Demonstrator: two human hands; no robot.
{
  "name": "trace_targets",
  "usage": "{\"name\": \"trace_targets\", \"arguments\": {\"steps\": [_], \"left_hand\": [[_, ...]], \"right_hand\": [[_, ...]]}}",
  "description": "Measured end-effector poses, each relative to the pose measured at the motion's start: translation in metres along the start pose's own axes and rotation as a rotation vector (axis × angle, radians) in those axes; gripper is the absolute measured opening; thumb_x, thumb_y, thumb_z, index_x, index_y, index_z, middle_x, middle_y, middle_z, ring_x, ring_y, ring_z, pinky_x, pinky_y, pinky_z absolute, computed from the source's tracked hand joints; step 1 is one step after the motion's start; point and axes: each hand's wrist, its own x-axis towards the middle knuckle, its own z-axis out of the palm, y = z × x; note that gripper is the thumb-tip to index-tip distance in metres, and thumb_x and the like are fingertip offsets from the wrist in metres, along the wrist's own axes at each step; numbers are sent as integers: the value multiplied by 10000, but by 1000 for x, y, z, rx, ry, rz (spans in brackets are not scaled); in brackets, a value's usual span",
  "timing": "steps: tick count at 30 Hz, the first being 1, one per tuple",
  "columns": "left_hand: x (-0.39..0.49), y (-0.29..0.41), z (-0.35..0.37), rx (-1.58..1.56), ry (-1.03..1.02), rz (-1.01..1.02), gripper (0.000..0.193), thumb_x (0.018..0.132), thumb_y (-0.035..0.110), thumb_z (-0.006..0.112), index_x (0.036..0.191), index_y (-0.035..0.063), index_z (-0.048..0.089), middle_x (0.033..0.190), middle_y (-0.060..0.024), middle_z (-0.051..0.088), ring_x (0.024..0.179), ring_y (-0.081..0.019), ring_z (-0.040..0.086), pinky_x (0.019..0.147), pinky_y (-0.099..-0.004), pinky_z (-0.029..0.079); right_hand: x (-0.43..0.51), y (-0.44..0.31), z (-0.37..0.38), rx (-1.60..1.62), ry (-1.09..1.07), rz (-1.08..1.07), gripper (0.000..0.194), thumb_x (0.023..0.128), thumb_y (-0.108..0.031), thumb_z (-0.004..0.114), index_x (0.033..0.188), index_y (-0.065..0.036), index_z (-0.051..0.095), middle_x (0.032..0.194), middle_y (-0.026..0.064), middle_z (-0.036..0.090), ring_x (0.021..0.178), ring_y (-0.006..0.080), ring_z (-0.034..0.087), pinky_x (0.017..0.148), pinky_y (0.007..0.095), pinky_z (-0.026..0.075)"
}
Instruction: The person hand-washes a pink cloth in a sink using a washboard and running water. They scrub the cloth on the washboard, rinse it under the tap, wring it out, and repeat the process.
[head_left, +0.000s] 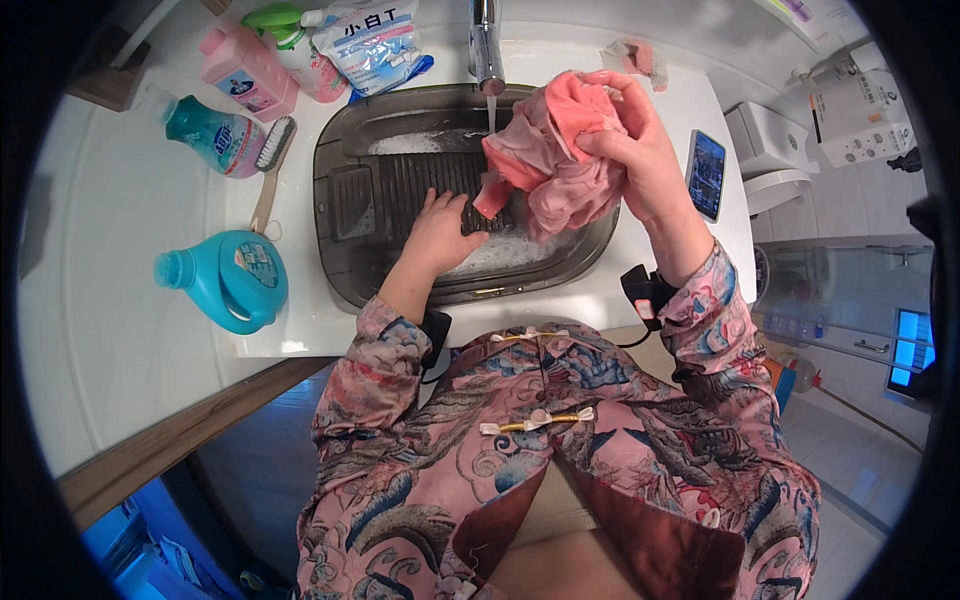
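Note:
My right hand (637, 142) grips a wet, bunched pink cloth (574, 187), lifted over the right part of a dark translucent wash basin (330, 247). Fingers spread, my left hand (442, 232) rests on or just above the ribbed washboard (420, 172) inside the basin and holds nothing. Water runs from the chrome faucet (489, 64) in a thin stream, just left of the cloth's upper part. White suds (495, 256) float along the basin's near side. The cloth hides part of the basin's right end.
Left of the basin stand a scrub brush (266, 191), a blue detergent jug (247, 281), a teal bottle (217, 139), a pink bottle (251, 79), a spray bottle (307, 60) and a plastic pouch (371, 45). Rightward lie a phone (707, 176) and a pink-and-white scrap (637, 61).

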Motion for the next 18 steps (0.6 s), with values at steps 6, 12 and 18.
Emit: {"name": "trace_targets", "arguments": {"steps": [6,12,18], "left_hand": [[-4,7,-2,-56,23,-32,790,804,372,777,1422,-29,492,1484,-317,437,1450,-503,291,1203,-487,283],[-10,17,-4,-43,15,-73,770,802,360,776,1422,-7,504,1496,-295,437,1457,-502,280,1191,-512,297],[-11,24,0,25,-20,-108,727,809,364,773,1421,48,538,1531,-265,402,1487,-475,233,1167,-597,294]], "right_hand": [[-3,37,-10,-350,8,-110,568,781,-60,632,1334,-37,505,1233,86,599,1164,190,578,1035,321,444],[0,109,-22,-1067,-282,126,628,874,-204,596,1466,-91,421,1484,189,458,1331,383,497,1055,515,437],[-5,160,-1,-1691,-537,738,1011,939,-365,609,1612,-163,-117,1690,169,-23,1484,391,300,1087,629,378]]}}
